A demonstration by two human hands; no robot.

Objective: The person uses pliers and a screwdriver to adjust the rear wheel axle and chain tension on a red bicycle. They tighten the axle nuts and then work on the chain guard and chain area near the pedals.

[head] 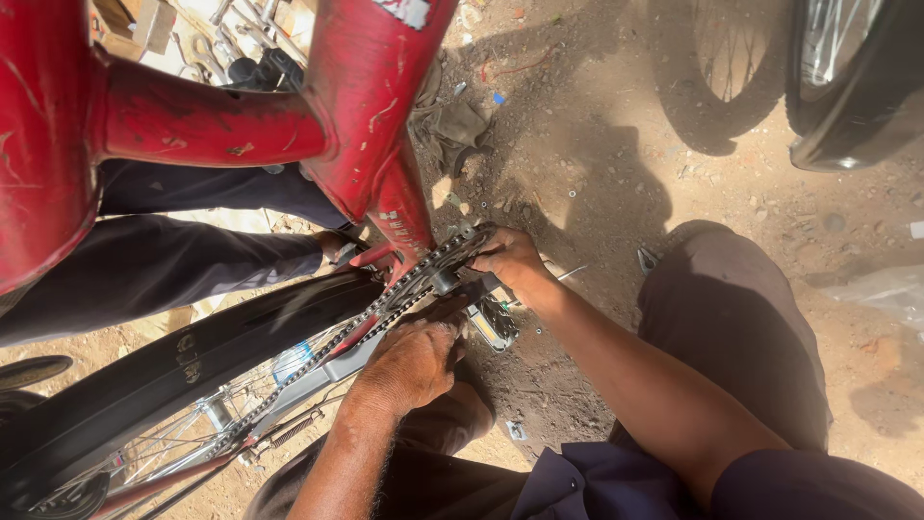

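A red bicycle frame [366,106] fills the upper left, with its chainring [433,265] and chain [318,351] in the middle of the view. My left hand [409,361] presses against the crank area just below the chainring, fingers curled on the metal. My right hand [510,258] grips the chainring's right edge near the crank. A pedal [493,323] hangs between my two hands. The black rear tyre [192,361] runs diagonally at lower left.
Another person's dark-trousered legs [183,250] sit behind the frame at left. Tools lie in a pile [241,39] at the top. A second wheel and tyre [847,87] stand at upper right. Dirt ground [597,144] with small scraps surrounds everything.
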